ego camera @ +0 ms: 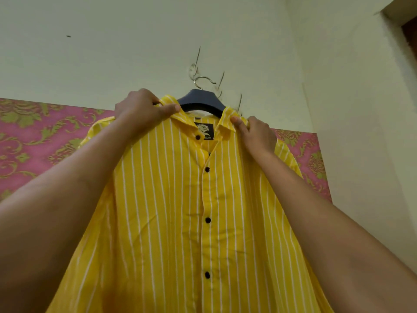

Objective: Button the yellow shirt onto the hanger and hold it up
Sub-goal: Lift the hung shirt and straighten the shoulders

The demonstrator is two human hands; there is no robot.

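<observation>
The yellow shirt [171, 211] with white stripes hangs in front of me on a dark blue hanger [202, 102] with a metal hook [204, 79]. Black buttons run down its closed front; the top one at the collar is undone. My left hand [141, 110] grips the left side of the collar and shoulder. My right hand [255, 134] pinches the right side of the collar. Both arms are raised, and the shirt hangs up against the wall.
A pale wall [135, 41] fills the upper view, with scratch marks behind the hook. Pink wallpaper [33, 136] with a gold floral pattern runs across lower down. A wall corner and dark opening [409, 32] stand at the upper right.
</observation>
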